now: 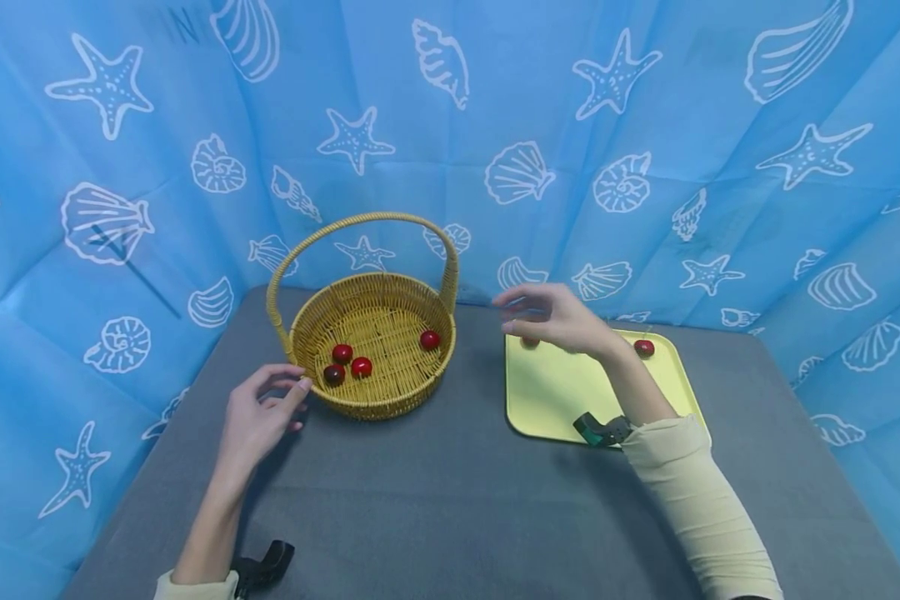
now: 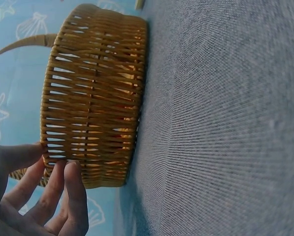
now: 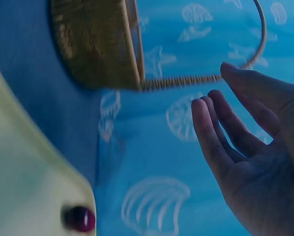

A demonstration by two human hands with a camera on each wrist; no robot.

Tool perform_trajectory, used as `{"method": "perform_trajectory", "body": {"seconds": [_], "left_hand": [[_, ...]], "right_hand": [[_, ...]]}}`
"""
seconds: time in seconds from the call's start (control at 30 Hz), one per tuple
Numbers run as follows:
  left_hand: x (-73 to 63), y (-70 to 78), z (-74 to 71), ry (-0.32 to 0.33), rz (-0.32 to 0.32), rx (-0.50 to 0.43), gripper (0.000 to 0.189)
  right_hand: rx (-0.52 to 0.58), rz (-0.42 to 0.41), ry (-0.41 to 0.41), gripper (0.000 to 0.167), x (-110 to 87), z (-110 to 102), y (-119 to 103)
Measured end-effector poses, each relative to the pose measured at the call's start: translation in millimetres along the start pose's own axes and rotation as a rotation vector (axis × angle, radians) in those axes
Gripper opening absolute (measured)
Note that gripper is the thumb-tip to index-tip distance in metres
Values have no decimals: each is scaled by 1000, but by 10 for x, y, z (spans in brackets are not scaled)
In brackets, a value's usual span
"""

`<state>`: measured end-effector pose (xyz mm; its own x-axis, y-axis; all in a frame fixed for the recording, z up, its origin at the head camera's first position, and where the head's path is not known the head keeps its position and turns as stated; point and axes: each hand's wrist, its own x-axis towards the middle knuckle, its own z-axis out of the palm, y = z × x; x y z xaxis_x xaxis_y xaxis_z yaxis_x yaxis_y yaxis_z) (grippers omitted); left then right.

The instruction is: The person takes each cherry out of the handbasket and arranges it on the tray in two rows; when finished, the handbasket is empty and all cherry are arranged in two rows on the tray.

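Note:
My left hand (image 1: pixel 262 412) pinches the near left rim of a yellow wicker basket (image 1: pixel 378 408); the left wrist view shows the thumb at the rim and the fingertips against the woven side (image 2: pixel 95 98). Several dark red cherries (image 1: pixel 361 367) lie inside the basket. Above the back left corner of a pale yellow tray (image 1: pixel 547 400) hovers my right hand (image 1: pixel 555 317), its fingers loosely bent with nothing between them. A cherry (image 1: pixel 530 342) below that hand is partly hidden by it, and another cherry (image 1: pixel 643 348) lies near the tray's back right.
The basket's tall arched handle (image 1: pixel 382 217) rises over its bowl. Behind the grey cloth-covered table (image 1: pixel 450 517) hangs a blue curtain (image 1: pixel 450 108) with white shell and starfish prints. My right forearm crosses above the tray.

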<state>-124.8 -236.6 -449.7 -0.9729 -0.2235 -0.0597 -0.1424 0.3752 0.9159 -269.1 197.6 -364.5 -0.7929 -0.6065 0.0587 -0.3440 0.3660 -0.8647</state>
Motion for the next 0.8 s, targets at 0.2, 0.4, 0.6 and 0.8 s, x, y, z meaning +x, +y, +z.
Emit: {"method": "perform_trajectory", "body": {"seconds": [0.2, 0.4, 0.6, 0.8], "left_hand": [[3, -2, 0, -7, 1, -5, 44], [5, -4, -2, 1, 8, -5, 43], [0, -12, -5, 3, 14, -6, 43], [2, -2, -3, 3, -1, -4, 43]], "right_hand": [[-20, -105, -73, 37, 307, 274, -119], [7, -146, -172, 39, 623, 468, -304], [-22, -170, -277, 35, 990, 631, -492], [-85, -163, -346, 34, 1300, 841, -548]]}}
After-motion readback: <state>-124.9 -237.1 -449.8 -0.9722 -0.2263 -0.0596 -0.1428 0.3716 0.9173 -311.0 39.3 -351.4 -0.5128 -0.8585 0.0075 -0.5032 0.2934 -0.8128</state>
